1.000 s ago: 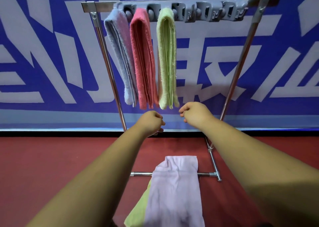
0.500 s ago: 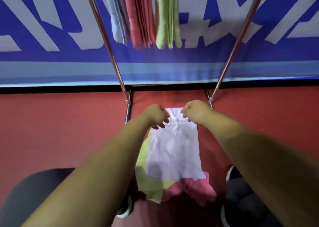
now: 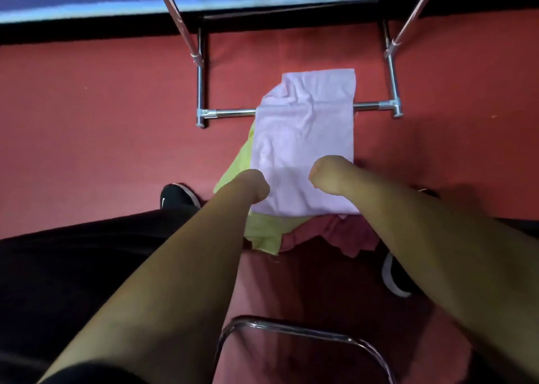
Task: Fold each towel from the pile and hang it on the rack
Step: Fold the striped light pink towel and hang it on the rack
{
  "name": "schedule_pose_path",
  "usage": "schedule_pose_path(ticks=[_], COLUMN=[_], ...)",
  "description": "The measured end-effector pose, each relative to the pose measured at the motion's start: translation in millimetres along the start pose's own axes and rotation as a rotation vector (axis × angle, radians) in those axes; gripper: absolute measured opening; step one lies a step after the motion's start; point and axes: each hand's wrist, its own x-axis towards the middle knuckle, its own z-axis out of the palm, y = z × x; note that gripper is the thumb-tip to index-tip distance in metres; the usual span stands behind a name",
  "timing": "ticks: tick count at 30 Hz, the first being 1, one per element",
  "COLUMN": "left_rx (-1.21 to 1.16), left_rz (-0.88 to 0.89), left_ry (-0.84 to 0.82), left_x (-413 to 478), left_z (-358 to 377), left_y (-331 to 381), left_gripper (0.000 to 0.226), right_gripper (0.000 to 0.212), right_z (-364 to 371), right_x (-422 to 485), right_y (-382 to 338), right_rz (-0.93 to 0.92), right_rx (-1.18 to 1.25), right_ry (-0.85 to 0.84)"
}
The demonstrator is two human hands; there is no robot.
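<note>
The lilac towel [image 3: 303,138] lies lengthwise away from me across the bar [image 3: 230,112], and my left hand [image 3: 254,186] and right hand [image 3: 329,174] are both curled over its end on my side of the bar, equally near, though whether they pinch it I cannot tell.

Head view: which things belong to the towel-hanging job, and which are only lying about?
Job: crumpled lilac cloth towel, yellow-green cloth towel beneath it, pink cloth towel, silver metal rack, left hand, right hand.
Lying about: black shoe with white logo, curved chrome tube frame.
</note>
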Motion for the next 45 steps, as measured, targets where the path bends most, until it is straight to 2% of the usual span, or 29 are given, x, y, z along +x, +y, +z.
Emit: schedule_pose_path(ticks=[2, 8, 12, 15, 19, 24, 26, 28, 32, 34, 39, 42, 45], left_rx=[-0.047, 0.134, 0.242, 0.278, 0.214, 0.131, 0.130, 0.199, 0.213, 0.122, -0.228, -0.419, -0.550], left_rz=[-0.031, 0.040, 0.006, 0.021, 0.041, 0.073, 0.136, 0.199, 0.223, 0.221, 0.195, 0.159, 0.189], left_ry=[-0.028, -0.180, -0.242, -0.168, -0.067, -0.042, -0.039, -0.105, -0.083, -0.045, 0.166, 0.244, 0.231], left_x=[1.8, 0.0, 5.9, 9.5, 17.7, 41.2, 40.1, 34.5, 46.2, 51.4, 53.9, 50.1, 44.3], left_z=[15.7, 84.5, 110.2, 111.0, 101.5, 95.6, 95.0, 96.5, 101.3, 95.2, 68.9, 63.6, 57.2], left_y=[-6.1, -19.6, -20.7, -17.8, -20.1, -28.2, -25.8, -21.3, -25.5, -28.0, -20.8, -12.7, -2.2], left_gripper=[0.041, 0.055, 0.077, 0.087, 0.061, 0.046, 0.052, 0.058, 0.067, 0.060, 0.017, 0.015, 0.014], right_gripper=[0.029, 0.022, 0.034, 0.035, 0.047, 0.034, 0.027, 0.019, 0.029, 0.029, 0.032, 0.042, 0.031], right_z=[19.3, 64.4, 83.7, 91.9, 94.4, 109.2, 114.2, 118.7, 110.1, 101.6, 92.0, 90.1, 86.2], right_x=[8.7, 28.7, 40.3, 50.1, 57.3, 66.2, 70.2, 73.7, 63.8, 61.9, 63.0, 58.6, 55.4], right_y=[-0.2, -13.1, -22.5, -18.1, -10.4, 2.4, 10.9, 21.1, 21.4, 19.4, 29.1, 27.3, 21.8], right_rz=[-0.014, -0.056, -0.098, -0.079, -0.089, -0.051, -0.069, -0.076, -0.102, -0.101, -0.105, -0.133, -0.108], right_rx=[-0.105, -0.279, -0.384, -0.419, -0.496, -0.456, -0.426, -0.401, -0.357, -0.345, -0.237, -0.134, -0.153], right_ry=[-0.058, -0.221, -0.171, -0.198, -0.237, -0.205, -0.221, -0.215, -0.210, -0.202, -0.114, -0.047, -0.021])
